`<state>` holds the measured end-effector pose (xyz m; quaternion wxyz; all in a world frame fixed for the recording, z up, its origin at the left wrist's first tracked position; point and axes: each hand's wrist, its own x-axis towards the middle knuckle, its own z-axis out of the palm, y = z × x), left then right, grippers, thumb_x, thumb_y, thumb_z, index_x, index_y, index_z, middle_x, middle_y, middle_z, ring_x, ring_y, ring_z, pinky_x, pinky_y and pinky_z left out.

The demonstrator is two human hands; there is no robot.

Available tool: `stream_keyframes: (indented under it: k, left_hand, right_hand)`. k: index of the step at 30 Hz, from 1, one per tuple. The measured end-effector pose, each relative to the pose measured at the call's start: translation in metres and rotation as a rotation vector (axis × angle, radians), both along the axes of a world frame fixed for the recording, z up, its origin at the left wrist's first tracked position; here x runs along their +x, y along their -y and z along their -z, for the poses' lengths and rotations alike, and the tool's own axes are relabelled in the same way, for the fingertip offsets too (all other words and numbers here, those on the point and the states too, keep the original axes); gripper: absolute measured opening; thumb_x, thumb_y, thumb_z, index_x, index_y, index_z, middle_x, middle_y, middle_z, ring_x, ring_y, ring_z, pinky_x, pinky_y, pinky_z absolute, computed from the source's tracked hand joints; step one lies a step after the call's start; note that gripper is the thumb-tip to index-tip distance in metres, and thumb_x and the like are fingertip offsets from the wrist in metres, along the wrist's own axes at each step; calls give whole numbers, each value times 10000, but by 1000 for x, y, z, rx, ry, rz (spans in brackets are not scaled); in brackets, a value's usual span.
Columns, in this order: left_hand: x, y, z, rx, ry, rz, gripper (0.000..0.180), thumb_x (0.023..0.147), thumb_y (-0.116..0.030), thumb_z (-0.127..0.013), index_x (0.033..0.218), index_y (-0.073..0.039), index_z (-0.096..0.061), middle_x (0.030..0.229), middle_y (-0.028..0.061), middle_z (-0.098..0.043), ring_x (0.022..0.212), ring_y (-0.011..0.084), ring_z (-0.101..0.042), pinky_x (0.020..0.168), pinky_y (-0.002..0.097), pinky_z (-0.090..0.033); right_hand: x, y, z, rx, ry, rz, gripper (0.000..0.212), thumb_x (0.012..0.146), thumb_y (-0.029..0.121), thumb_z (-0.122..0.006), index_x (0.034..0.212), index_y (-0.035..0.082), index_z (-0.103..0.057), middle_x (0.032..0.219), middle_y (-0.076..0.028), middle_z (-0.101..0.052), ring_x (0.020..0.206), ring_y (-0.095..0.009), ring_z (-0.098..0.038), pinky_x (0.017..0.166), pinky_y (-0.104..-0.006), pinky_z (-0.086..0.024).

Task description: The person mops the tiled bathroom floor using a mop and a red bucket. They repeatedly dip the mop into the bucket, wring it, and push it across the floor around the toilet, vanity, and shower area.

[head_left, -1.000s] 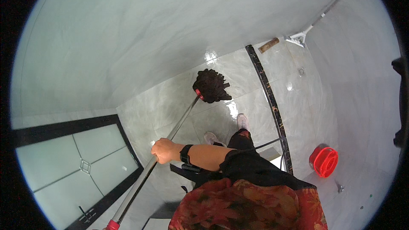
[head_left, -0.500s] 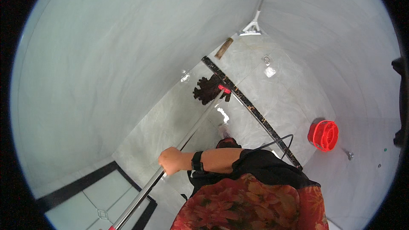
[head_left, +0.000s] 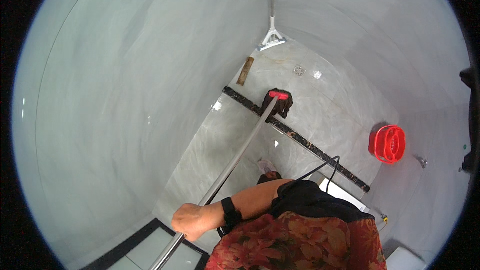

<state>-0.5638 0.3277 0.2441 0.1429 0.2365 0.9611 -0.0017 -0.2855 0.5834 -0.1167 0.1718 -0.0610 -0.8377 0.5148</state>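
My right hand (head_left: pixel 192 221), a black band on its wrist, is closed round the metal pole of a mop (head_left: pixel 235 159). The pole slants from the lower left up to a red clamp (head_left: pixel 278 95) with dark brown strips (head_left: pixel 283 107) bunched below it. The mop head lies on the pale tiled floor just past a dark raised strip (head_left: pixel 310 146), partly over it. My left hand is out of view.
A white squeegee (head_left: pixel 272 39) stands in the far corner, near a brown bar-shaped piece (head_left: pixel 245 71) and a round floor drain (head_left: pixel 299 70). At the right are a red bucket (head_left: pixel 387 143) and a wall tap (head_left: pixel 422 161). A black cable (head_left: pixel 336 162) loops beside me.
The mop head has moved from the near side of the dark strip to its far side, and its strips have bunched together. My right hand has come lower and left; the view has shifted.
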Motion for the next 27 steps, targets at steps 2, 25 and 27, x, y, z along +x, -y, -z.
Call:
stream_keyframes:
  k: [2,25,27]
  left_hand:
    - [5,-14,13,8,-24,-2,369,969,-302,-596,736,-17,-586,582,46,-550,443,120,-444,391,281,-317]
    - [33,-449,191,-217,186,729,279,942,-207,-573,742,-18,-617,666,52,-588,545,140,-502,464,309,-400]
    - [43,-493,213,-188,260,830,265,935,-189,-568,739,-18,-618,672,52,-591,554,142,-506,470,311,-404]
  right_hand:
    - [15,-16,2,21,47,34,153,584,117,-652,667,-10,-671,681,-196,-651,709,-382,-662,615,-461,-523]
    - [184,-188,78,-117,565,609,142,619,117,-698,709,7,-699,699,-194,-649,718,-390,-659,615,-480,-527]
    - [207,-196,83,-128,605,686,158,625,138,-709,722,13,-705,717,-190,-658,736,-391,-663,620,-484,-529]
